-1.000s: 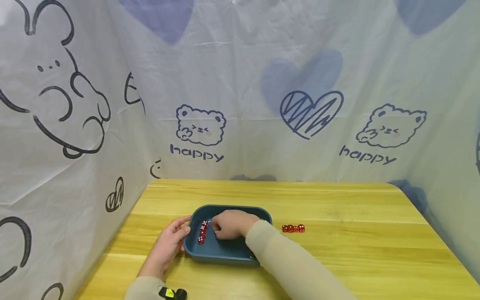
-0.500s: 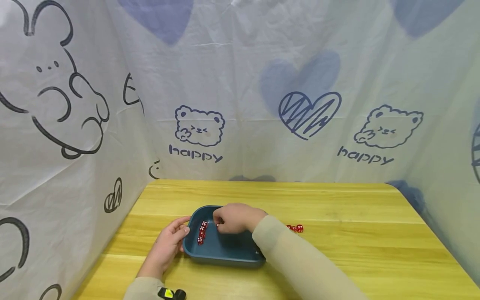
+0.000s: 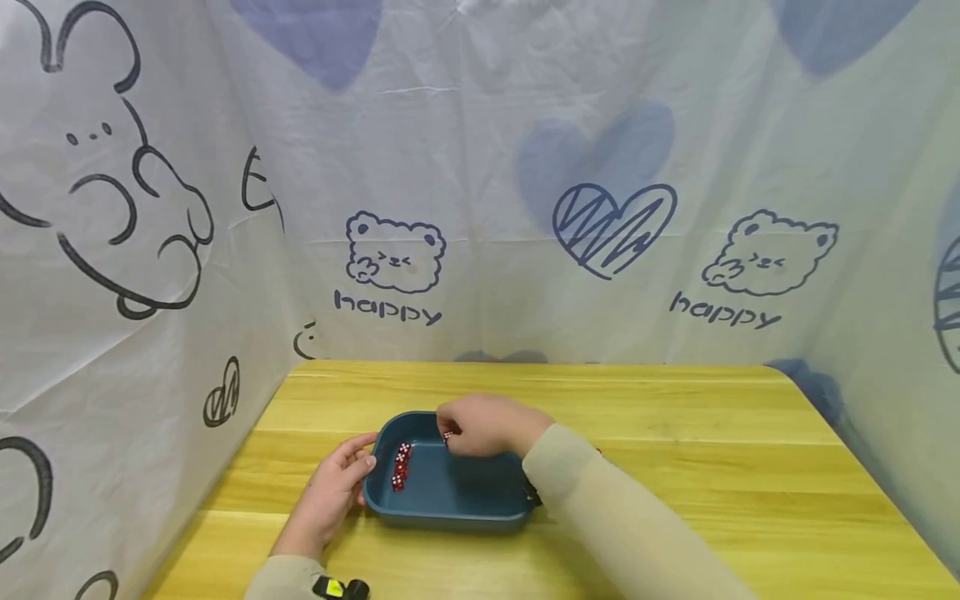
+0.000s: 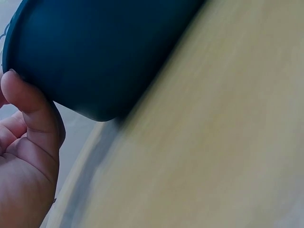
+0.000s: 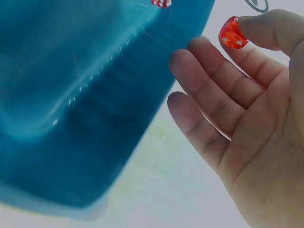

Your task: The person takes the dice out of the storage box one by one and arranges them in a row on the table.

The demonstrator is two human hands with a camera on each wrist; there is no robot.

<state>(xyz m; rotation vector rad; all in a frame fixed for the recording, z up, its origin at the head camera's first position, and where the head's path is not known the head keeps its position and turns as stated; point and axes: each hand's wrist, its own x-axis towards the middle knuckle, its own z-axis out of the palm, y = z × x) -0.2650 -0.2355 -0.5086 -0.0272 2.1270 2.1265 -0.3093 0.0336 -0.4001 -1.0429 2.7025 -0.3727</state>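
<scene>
A dark blue-green tray (image 3: 450,521) stands on the table, with a row of several red dice (image 3: 401,467) inside at its left. My left hand (image 3: 330,496) grips the tray's left end; in the left wrist view its thumb lies against the tray wall (image 4: 95,57). Over the tray's back rim, my right hand (image 3: 491,425) pinches a red die. The right wrist view shows that die (image 5: 233,34) between thumb and a finger of the right hand (image 5: 242,104), the other fingers extended. One die (image 5: 162,3) shows in the tray there.
The wooden table (image 3: 712,467) spreads around the tray. A bit of red shows just beyond the right sleeve (image 3: 622,508). White cloth with drawings (image 3: 480,250) hangs behind and at both sides.
My right hand has lifted from the tray's inside and moved back and right with the die. The right sleeve now covers nearly all of the dice right of the tray. The left hand keeps its grip.
</scene>
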